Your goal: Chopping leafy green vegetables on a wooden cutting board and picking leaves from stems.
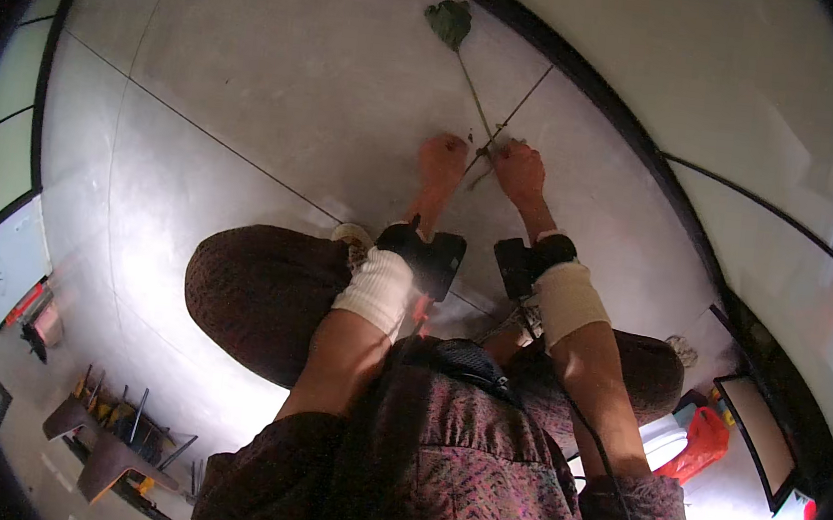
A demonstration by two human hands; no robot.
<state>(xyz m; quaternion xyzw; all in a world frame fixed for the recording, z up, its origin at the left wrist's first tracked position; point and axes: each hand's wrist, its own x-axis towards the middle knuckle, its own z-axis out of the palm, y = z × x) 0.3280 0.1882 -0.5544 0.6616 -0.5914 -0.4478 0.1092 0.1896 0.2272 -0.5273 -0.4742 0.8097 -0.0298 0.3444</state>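
A green heart-shaped leaf (450, 24) lies on the grey floor, its long thin stem (472, 89) running down towards my hands. The stem crosses a dark straight line, either a floor joint or a thin stick. Small dark scraps (481, 150) are clustered at the crossing, between my hands. My left hand (443, 159) is just left of them, fingers curled in. On the other side, my right hand (519, 171) has its curled fingers right beside the stem's lower part. Whether either hand pinches something thin is hidden. Both forearms wear white cuffs and black strapped devices.
A pale wall with a black skirting (625, 122) curves along the right. My bent knees (262, 298) frame the work area. Behind on the left stand brown stools (119, 457); behind on the right are a red plastic bag (699, 444) and a framed board (757, 436). A cable runs along my right arm.
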